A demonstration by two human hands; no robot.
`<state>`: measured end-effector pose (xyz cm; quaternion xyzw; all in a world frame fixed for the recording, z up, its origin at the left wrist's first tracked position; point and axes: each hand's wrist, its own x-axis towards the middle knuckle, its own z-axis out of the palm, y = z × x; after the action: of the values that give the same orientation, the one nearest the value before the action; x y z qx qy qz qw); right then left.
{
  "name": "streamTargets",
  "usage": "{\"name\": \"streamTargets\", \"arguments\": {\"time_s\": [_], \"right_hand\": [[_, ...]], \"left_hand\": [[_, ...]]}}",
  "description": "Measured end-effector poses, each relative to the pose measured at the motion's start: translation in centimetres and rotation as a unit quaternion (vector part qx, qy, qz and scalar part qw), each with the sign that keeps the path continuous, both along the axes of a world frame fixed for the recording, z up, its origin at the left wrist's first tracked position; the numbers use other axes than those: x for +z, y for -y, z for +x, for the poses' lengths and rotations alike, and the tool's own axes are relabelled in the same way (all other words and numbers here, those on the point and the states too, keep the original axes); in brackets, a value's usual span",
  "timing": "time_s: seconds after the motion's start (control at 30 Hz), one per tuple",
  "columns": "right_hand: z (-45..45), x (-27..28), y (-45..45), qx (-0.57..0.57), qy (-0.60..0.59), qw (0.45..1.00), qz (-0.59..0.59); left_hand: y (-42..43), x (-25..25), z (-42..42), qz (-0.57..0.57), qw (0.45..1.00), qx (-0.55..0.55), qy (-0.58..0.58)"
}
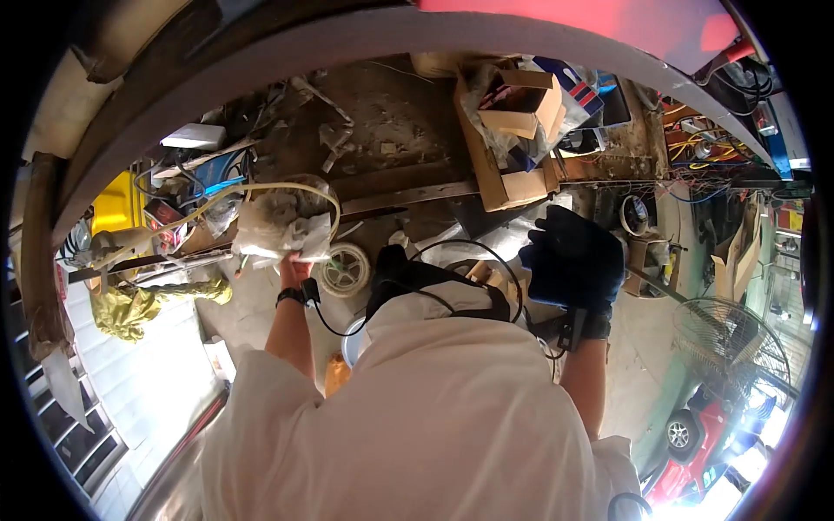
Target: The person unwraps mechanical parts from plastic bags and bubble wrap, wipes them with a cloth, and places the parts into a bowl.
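My bare left hand [297,267], with a dark band at the wrist, pinches the lower edge of a crumpled, whitish see-through plastic bag [282,227]. What the bag contains is hard to make out. A pale hose [300,186] loops over and behind the bag. My right hand [573,259] wears a thick dark-blue glove and is raised to the right of my body. Its fingertips stand slightly apart, and nothing shows in them. Clear plastic sheeting [473,247] lies to the left of the glove.
A small spoked wheel [346,269] is beside my left hand. Open cardboard boxes [521,187] stand on the cluttered, dirty bench [391,130] ahead. To the right are a caged fan [730,343] and a red car [699,438]. Yellowish cloth [130,308] lies at left.
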<state>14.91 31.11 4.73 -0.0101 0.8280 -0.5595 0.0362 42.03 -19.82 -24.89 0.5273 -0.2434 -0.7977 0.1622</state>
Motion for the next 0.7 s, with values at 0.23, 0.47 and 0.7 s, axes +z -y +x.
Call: {"name": "streamTargets", "arguments": {"time_s": [0.23, 0.47, 0.7], "right_hand": [[-0.8, -0.3, -0.8, 0.028, 0.004, 1.000, -0.003], [-2.5, -0.3, -1.9, 0.080, -0.001, 0.997, -0.001], [-3.8, -0.4, -2.2, 0.154, -0.002, 0.988, -0.001]], "left_hand": [[-5.8, 0.9, 6.6, 0.045, 0.994, 0.100, 0.003], [-11.3, 1.5, 12.4, 0.050, 0.982, 0.179, -0.042], [-16.4, 0.0, 19.5, 0.063, 0.968, 0.237, -0.044]]}}
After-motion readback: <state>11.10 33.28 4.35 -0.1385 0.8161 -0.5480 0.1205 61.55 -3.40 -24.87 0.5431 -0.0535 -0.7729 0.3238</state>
